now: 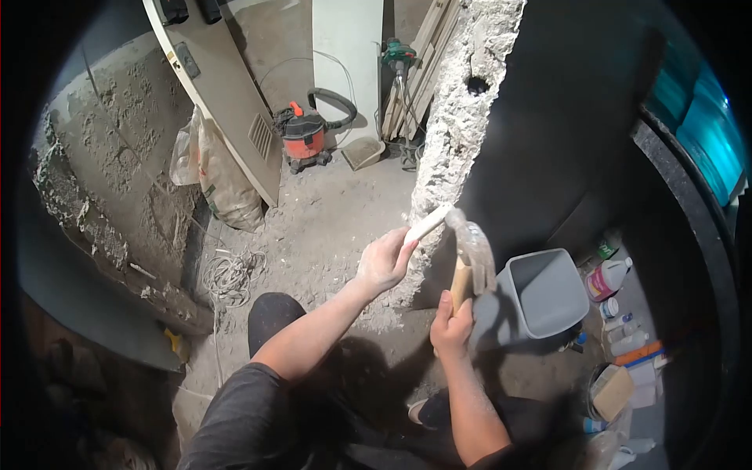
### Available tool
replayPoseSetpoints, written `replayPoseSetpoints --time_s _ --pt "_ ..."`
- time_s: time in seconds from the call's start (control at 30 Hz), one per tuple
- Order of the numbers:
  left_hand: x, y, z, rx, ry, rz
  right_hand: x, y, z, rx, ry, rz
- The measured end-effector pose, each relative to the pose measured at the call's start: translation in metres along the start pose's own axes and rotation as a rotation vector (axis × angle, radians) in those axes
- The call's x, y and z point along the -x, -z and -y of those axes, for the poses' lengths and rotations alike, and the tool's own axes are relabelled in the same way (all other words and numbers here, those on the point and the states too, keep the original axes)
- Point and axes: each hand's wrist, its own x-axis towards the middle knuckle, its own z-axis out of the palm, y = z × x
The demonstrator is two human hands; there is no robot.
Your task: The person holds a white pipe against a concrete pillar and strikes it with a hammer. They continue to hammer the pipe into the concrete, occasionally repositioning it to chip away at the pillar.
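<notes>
My left hand is wrapped round a pale, dusty chisel, held slantwise beside the rough broken edge of the wall. The chisel's other end is hidden by the hand. In my right hand is a claw hammer, gripped by its wooden handle with the head up. The hammer's face is right at the upper end of the chisel. White crumbled plaster shows along the wall edge around both tools.
A grey bin stands right of the hammer, with bottles along the wall beyond. Rubble dust covers the floor. A red vacuum cleaner, a dustpan, coiled cable, a sack and a leaning door lie farther off.
</notes>
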Motion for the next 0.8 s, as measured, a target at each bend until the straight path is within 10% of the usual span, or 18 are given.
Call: replayPoseSetpoints --time_s 0.2,0.27,0.4,0.67,0.8 --pt "0.002 -0.004 -0.001 0.095 0.064 0.006 -0.001 -0.004 -0.001 -0.417 0.397 -0.137" --pt "0.001 -0.005 -0.003 0.121 0.057 -0.004 -0.002 -0.023 -0.035 0.02 0.434 -0.139" --pt "0.0 -0.009 -0.007 0.278 0.106 -0.062 -0.008 -0.001 0.0 0.015 -0.002 0.006" --pt "0.009 -0.027 -0.026 0.29 0.253 -0.118 -0.021 0.011 0.033 -0.452 0.395 -0.171" --pt "0.009 -0.031 -0.028 0.291 0.242 -0.148 -0.026 0.007 0.031 0.155 0.114 0.009"
